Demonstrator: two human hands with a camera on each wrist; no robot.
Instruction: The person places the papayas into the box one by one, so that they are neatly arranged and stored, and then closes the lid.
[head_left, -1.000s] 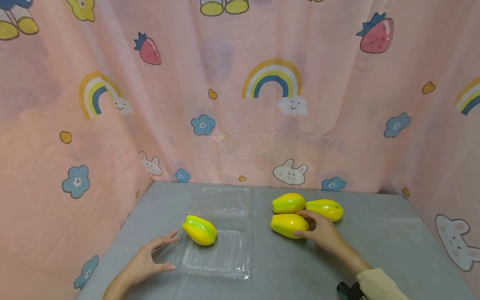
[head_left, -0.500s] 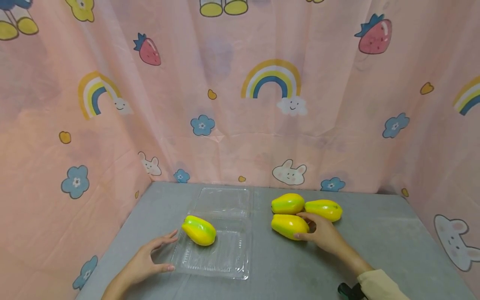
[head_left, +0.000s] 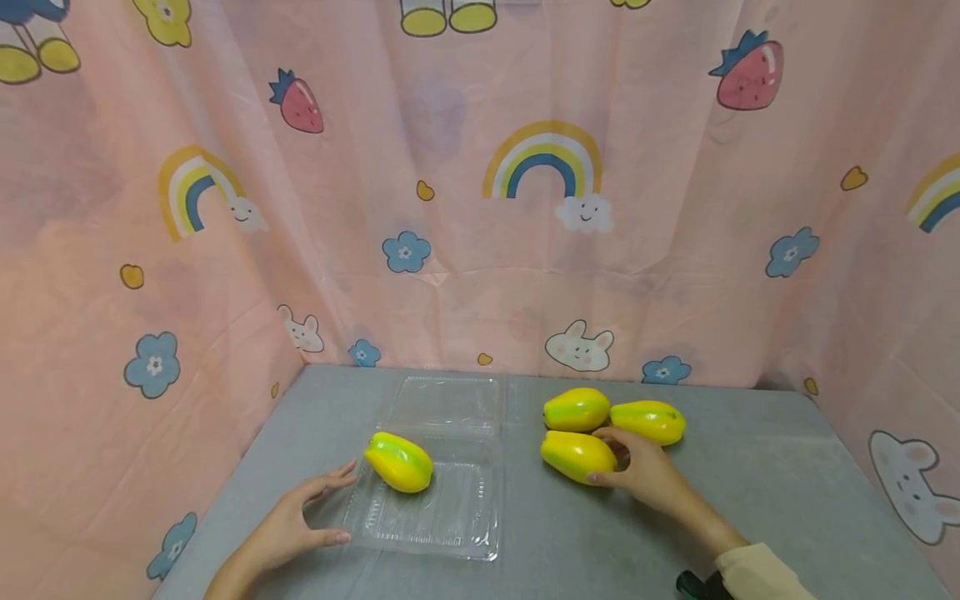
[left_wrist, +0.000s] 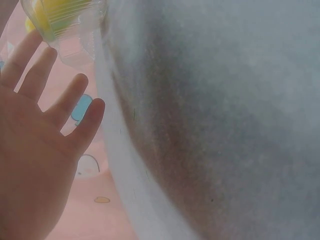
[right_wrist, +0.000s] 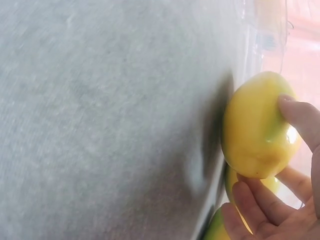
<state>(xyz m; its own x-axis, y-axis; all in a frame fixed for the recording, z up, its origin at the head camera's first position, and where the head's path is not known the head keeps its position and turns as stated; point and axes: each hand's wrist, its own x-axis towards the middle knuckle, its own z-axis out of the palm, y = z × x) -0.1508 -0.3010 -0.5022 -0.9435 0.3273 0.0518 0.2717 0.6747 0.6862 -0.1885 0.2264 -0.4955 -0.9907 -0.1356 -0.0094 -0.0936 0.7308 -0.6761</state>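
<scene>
My right hand (head_left: 645, 471) grips the right end of a yellow-green papaya (head_left: 572, 456), thumb on the near side and a finger on the far side. In the right wrist view the thumb presses that papaya (right_wrist: 260, 125) while several fingers curl under its end. Just behind it on the table lie two more papayas, one at the back (head_left: 576, 409) and one to the right (head_left: 654, 421). A single papaya (head_left: 400, 462) lies in the clear plastic clamshell box (head_left: 468, 546). My left hand (head_left: 288, 521) holds nothing; its spread fingertips are right at the box's left edge.
The box's clear lid (head_left: 446, 400) lies folded back toward the rear of the grey table (head_left: 765, 500). A pink patterned curtain (head_left: 480, 283) stands behind and at both sides. A dark object (head_left: 697, 586) is by the right sleeve.
The papaya in my right hand has turned slightly, its right end coming a little nearer to me. The left hand and the box have stayed where they were.
</scene>
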